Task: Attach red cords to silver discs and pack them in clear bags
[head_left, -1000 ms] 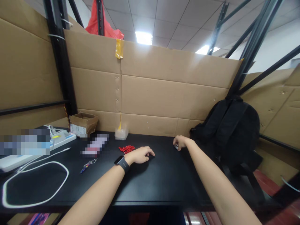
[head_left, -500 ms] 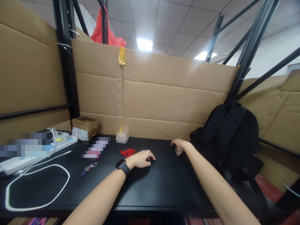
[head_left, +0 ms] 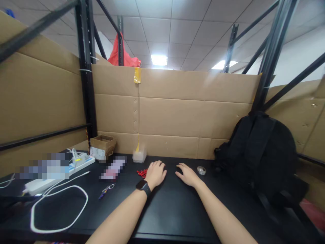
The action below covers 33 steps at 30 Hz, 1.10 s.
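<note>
My left hand, with a black watch on its wrist, rests on the black table top with its fingers apart and nothing in them. Partly behind it lies a small heap of red pieces, possibly cords or clips. Across a gap, my right hand lies palm down, also open and holding nothing. Just to its right sits a small round clear item, which looks like a roll of transparent tape. Beyond the left hand, a stack of clear plastic pieces stands by the cardboard wall.
A black backpack fills the right side. At left are a white power strip, a looped white cable, a keychain, a blurred-out item and a small cardboard box. Cardboard walls and black posts surround the table.
My right hand has let go of the small round clear item, which now lies on the table, and moved left. My left hand has turned its fingers forward. The view has tilted up slightly.
</note>
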### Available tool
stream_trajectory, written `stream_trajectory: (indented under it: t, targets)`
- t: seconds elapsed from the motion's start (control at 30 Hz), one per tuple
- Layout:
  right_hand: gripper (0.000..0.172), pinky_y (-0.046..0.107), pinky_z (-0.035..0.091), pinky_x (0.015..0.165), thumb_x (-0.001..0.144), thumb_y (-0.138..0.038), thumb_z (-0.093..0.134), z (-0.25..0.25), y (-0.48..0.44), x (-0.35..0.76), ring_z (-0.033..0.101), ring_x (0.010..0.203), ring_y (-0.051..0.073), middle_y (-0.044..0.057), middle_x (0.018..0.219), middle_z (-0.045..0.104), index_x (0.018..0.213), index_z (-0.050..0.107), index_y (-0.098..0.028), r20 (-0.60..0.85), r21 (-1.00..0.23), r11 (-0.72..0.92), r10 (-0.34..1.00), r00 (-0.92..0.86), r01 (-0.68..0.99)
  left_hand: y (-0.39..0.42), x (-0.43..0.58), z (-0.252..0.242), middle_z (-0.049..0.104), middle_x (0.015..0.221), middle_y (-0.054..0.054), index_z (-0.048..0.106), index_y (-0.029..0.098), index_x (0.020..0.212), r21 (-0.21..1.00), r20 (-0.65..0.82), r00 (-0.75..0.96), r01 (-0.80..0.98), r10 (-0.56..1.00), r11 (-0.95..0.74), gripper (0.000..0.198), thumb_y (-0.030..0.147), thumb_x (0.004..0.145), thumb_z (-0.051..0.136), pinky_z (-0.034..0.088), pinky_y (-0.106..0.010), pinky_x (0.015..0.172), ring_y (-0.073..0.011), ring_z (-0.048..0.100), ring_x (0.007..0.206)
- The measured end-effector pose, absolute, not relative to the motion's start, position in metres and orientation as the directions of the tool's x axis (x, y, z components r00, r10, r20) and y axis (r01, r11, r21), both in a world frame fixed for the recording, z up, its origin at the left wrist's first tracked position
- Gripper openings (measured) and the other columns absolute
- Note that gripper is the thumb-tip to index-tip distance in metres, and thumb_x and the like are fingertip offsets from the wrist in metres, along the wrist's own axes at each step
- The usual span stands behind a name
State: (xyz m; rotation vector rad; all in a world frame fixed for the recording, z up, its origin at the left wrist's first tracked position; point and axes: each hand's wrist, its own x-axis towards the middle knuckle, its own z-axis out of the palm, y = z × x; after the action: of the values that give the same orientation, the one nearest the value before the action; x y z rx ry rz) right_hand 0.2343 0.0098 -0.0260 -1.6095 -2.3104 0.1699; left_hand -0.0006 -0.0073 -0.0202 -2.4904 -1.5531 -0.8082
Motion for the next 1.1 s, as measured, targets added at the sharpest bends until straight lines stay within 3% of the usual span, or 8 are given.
stream_trajectory:
  t: [0.1,0.2,0.3,0.77,0.87,0.97,1.1]
  targets:
    - [0.064,0.047,0.023,0.119,0.098,-0.056,0.036,-0.030,0.008,0.234,0.029,0.148,0.032,0.014,0.160,0.034,0.149,0.044,-0.018,0.129,-0.242,0.268,0.961,-0.243,0.932,-0.011,0.017,-0.031,0.051,0.147,-0.011,0.057,0.022,0.135,0.177,0.438,0.418,0.828,0.796,-0.532,0.046,0.043,0.098,0.040,0.032,-0.046,0.114,-0.0301,0.040,0.139]
    - [0.067,0.053,0.018,0.119,0.097,-0.061,0.031,-0.031,0.006,0.232,0.020,0.151,0.035,0.010,0.163,0.027,0.153,0.037,-0.025,0.058,-0.231,0.203,0.979,-0.195,0.951,-0.013,0.023,-0.036,0.043,0.155,-0.008,0.051,0.026,0.143,0.210,0.313,0.444,0.830,0.839,-0.517,0.055,0.052,0.097,0.036,0.028,-0.054,0.116,-0.0337,0.033,0.145]
    - [0.067,0.052,0.017,0.119,0.097,-0.062,0.031,-0.031,0.006,0.231,0.019,0.152,0.034,0.008,0.164,0.026,0.154,0.036,-0.027,0.040,-0.226,0.193,0.981,-0.188,0.955,-0.013,0.020,-0.036,0.041,0.157,-0.008,0.047,0.028,0.147,0.236,0.246,0.448,0.833,0.860,-0.501,0.058,0.054,0.097,0.033,0.030,-0.058,0.114,-0.0352,0.033,0.145]
    - [0.063,0.054,0.017,0.119,0.097,-0.056,0.035,-0.026,0.005,0.232,0.017,0.152,0.035,0.011,0.164,0.025,0.153,0.037,-0.026,0.004,-0.241,0.209,0.977,-0.214,0.948,-0.017,0.018,-0.033,0.045,0.153,-0.010,0.051,0.027,0.145,0.220,0.275,0.459,0.825,0.845,-0.520,0.057,0.051,0.096,0.034,0.027,-0.058,0.115,-0.0366,0.035,0.144]
    - [0.062,0.053,0.023,0.118,0.095,-0.051,0.042,-0.021,0.000,0.237,0.021,0.151,0.035,0.012,0.163,0.027,0.152,0.040,-0.025,-0.025,-0.265,0.254,0.962,-0.270,0.930,-0.019,0.013,-0.031,0.056,0.144,-0.009,0.057,0.030,0.138,0.166,0.330,0.475,0.822,0.816,-0.545,0.051,0.049,0.095,0.038,0.019,-0.063,0.115,-0.0376,0.031,0.145]
    - [0.063,0.051,0.027,0.117,0.090,-0.049,0.052,-0.015,-0.007,0.243,0.027,0.149,0.036,0.013,0.160,0.033,0.149,0.046,-0.025,-0.035,-0.318,0.298,0.945,-0.325,0.900,-0.020,0.004,-0.024,0.060,0.138,-0.008,0.061,0.032,0.133,0.167,0.305,0.517,0.797,0.799,-0.580,0.046,0.048,0.093,0.045,0.025,-0.062,0.112,-0.0383,0.036,0.141]
    - [0.044,0.037,0.038,0.110,0.085,-0.037,0.061,-0.006,-0.009,0.253,0.055,0.128,0.028,0.013,0.135,0.062,0.126,0.067,-0.020,0.188,-0.362,0.454,0.891,-0.413,0.814,-0.015,-0.012,-0.009,0.065,0.128,-0.006,0.067,0.032,0.122,0.179,0.323,0.493,0.807,0.808,-0.563,0.039,0.044,0.087,0.056,0.031,-0.056,0.109,-0.0369,0.040,0.137]
